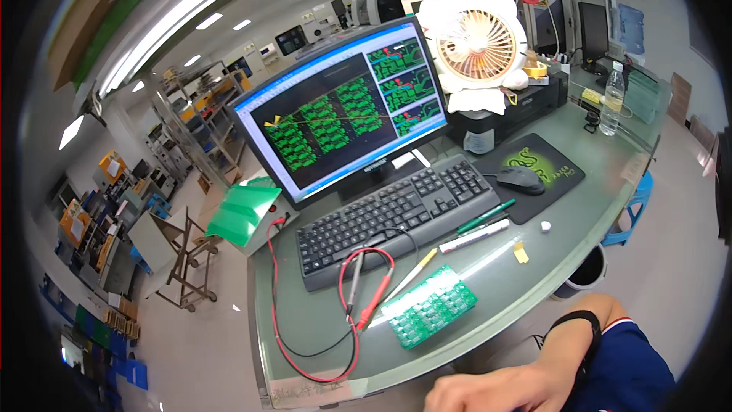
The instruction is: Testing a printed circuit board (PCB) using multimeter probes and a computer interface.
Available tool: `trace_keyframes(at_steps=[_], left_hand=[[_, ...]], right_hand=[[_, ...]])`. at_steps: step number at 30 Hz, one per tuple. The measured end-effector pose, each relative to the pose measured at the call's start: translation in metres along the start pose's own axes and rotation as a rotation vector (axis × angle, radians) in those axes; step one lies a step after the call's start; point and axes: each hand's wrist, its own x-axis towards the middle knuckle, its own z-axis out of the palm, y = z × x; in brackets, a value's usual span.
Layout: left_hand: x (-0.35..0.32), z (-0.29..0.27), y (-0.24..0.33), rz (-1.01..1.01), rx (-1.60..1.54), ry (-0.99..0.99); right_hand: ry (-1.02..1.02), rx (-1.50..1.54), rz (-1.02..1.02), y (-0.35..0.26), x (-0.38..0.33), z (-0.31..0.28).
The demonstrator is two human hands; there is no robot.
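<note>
Green circuit board panel (429, 306) is lying near the desk's (534, 259) front edge, long axis running 2-to-8 o'clock, w/ red and black probes (366, 290) just beside it at 9. Right hand (488, 391) is hanging at 5 o'clock from it, apart, fingers curled loosely, holding nothing; left hand isn't showing.

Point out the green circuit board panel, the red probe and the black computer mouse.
Green circuit board panel (429, 306), head view, middle of its top face.
Red probe (377, 299), head view, mid-handle.
Black computer mouse (521, 179), head view, its back.
</note>
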Motion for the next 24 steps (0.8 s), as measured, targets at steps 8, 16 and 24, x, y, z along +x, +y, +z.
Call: trace_keyframes(at_steps=[8,16,24], left_hand=[[0.003,0.009,-0.001,-0.012,-0.046,0.091],[0.004,0.021,0.006,-0.033,-0.091,0.269],[0.023,0.026,0.04,0.011,-0.011,0.377]], right_hand=[[-0.091,-0.085,-0.285,0.024,0.008,0.0],[-0.013,0.018,-0.357,0.013,0.025,0.002],[0.056,-0.01,-0.093,0.005,0.012,-0.027]])
